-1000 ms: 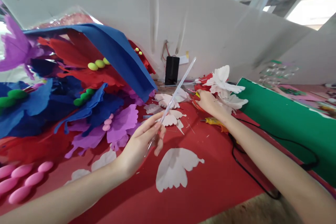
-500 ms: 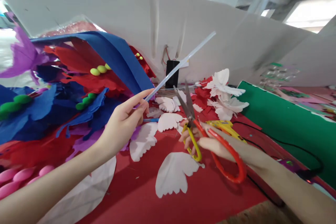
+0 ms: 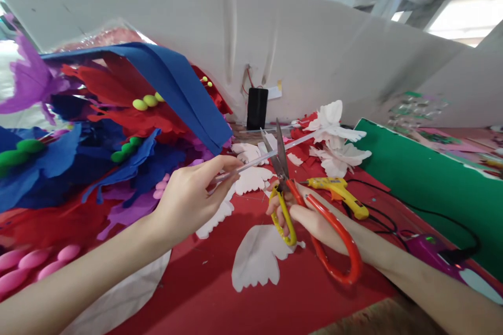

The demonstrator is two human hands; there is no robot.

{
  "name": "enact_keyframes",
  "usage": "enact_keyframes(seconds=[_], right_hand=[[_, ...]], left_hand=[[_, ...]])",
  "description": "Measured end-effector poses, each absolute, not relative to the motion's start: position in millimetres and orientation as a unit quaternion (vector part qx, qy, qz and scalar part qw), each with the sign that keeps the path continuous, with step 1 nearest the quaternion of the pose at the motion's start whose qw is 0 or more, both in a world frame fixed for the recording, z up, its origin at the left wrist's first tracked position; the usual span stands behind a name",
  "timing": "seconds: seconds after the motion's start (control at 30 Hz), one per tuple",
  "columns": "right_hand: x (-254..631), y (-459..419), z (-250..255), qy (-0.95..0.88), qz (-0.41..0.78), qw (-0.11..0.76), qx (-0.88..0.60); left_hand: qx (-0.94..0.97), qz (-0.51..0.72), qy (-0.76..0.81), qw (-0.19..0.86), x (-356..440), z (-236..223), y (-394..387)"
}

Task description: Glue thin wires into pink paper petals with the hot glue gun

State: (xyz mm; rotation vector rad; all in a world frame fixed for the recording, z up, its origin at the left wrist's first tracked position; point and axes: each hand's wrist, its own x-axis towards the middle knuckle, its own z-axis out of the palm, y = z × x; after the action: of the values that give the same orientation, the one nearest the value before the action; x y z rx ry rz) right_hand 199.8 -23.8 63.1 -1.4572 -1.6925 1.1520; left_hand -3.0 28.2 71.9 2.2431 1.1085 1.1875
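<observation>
A long translucent glue stick [image 3: 255, 161] is pinched between the thumb and fingers of my left hand [image 3: 190, 196], pointing right and slightly up. My right hand [image 3: 316, 222] holds scissors [image 3: 281, 157] with one yellow and one red handle. Their blades point up and are spread apart, and the stick passes across them; whether a blade touches it I cannot tell. Below the scissors, a white scalloped wing cutout [image 3: 257, 259] lies on the red surface [image 3: 196, 293]. More white cutouts [image 3: 253, 179] lie behind my left hand.
A yellow glue gun [image 3: 340, 193] with a black cord lies right of my right hand. Blue, red and purple butterfly-like pieces [image 3: 129, 172] pile up on the left. White ones [image 3: 334, 136] stand at the back. A phone [image 3: 257, 109] leans on the wall; a green board [image 3: 424, 188] is at right.
My left hand has turned and lowered the glue stick from a steep upward slant to a flatter one, bringing it across the scissor blades. The right hand has hardly moved.
</observation>
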Motion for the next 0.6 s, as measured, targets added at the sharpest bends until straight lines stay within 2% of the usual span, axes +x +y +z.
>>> enact_keyframes(seconds=[0.23,0.33,0.47,0.6], right_hand=[[194.9,-17.7,65.8,-0.603,0.429,0.322,-0.590],[195.7,-15.7,65.2,-0.582,0.463,0.304,-0.596],[200.8,-13.5,60.2,-0.579,0.496,0.269,-0.588],[207.4,-9.0,52.6,-0.586,0.481,0.247,-0.604]], left_hand=[[0.808,0.413,0.396,0.140,-4.2,70.8,30.8],[0.815,0.395,0.407,0.123,-5.5,72.1,31.2],[0.838,0.329,0.433,0.044,-7.5,73.3,29.9],[0.858,0.297,0.417,-0.046,-10.8,72.9,23.5]])
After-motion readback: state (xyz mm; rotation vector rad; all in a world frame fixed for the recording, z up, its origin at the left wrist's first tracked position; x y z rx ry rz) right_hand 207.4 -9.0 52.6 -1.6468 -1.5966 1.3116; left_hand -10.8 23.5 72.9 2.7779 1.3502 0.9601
